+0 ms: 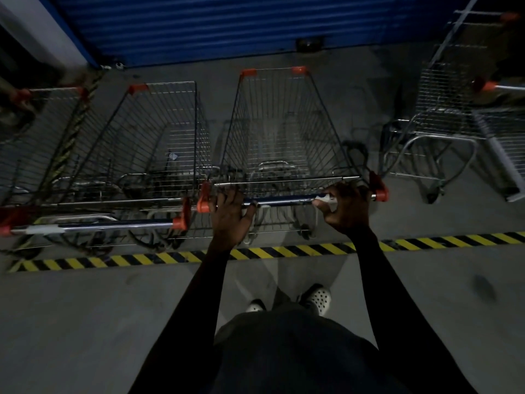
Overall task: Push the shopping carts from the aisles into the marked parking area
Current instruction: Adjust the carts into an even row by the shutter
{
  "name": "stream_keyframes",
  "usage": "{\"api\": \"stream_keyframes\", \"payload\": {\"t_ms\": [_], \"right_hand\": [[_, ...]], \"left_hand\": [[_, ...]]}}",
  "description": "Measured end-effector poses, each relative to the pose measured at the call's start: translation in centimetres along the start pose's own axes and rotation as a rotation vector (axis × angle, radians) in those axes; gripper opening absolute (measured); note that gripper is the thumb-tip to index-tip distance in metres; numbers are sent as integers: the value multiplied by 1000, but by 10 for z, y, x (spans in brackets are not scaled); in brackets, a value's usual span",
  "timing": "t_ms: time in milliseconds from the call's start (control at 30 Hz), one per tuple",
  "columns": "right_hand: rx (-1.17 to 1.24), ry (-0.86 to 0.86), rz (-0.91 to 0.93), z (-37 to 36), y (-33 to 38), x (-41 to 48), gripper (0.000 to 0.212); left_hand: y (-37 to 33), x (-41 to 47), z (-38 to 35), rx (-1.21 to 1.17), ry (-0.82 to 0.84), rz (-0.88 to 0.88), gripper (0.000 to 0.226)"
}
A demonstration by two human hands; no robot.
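Now the left grip [230, 214] and right grip [345, 207] are both curled round the cart [281, 129] handle [284, 200], wide apart to steer straight; the cart sits past the striped line [142, 258], beside a parked cart [147, 143].

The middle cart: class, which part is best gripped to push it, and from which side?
The handle bar, one hand near each orange end cap, from the side of the striped line. It spans the wide rear of the cart, where left hand and right hand grip.
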State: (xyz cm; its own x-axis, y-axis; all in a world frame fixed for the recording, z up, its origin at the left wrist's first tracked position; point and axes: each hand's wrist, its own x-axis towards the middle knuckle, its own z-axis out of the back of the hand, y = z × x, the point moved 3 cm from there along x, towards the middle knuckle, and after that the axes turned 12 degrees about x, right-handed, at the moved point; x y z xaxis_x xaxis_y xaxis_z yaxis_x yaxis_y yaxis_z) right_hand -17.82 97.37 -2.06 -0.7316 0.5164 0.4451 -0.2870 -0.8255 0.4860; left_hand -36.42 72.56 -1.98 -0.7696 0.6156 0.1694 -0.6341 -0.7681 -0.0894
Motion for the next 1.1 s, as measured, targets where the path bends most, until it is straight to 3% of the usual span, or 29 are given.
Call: {"api": "stream_keyframes", "payload": {"t_ms": [167,467,1100], "right_hand": [[-44,20,-17,3,7,-8,59],[-58,-2,-10,11,19,-17,56],[-57,-3,-43,12,30,-32,46]], "left_hand": [[5,-10,0,16,-52,-17,53],[4,-22,7,2,-148,-36,39],[8,-38,13,-41,-159,-36,42]]}}
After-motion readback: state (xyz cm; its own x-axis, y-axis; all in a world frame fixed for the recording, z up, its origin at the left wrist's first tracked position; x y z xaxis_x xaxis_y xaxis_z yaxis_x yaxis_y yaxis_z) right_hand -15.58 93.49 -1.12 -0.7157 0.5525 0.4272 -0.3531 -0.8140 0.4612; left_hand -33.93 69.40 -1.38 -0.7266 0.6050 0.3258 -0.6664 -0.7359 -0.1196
